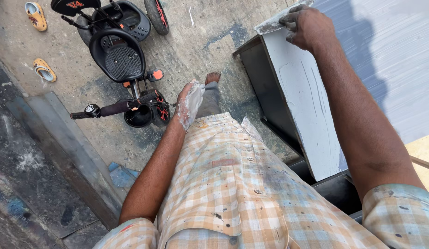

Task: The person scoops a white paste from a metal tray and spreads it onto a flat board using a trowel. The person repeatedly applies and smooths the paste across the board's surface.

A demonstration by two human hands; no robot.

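The right hand [309,26] grips a putty-smeared scraper [275,21] at the top edge of a white panel [306,106], while the putty-caked left hand [190,102] hangs loosely open, holding nothing, near a tricycle [122,60].

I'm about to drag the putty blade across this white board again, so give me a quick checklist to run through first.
1. Grip on the blade: right hand is closed over the putty blade at the top edge of the white board. Ok.
2. Putty on the blade: it looks smeared with paste, but the amount is unclear. Cannot tell.
3. Board surface: uneven ridges and strokes show on the white coat. Not ok.
4. Left hand: hangs free by the side, coated in white paste, holding nothing. Ok.
5. Floor space: a black tricycle stands close beside the bare foot. Not ok.
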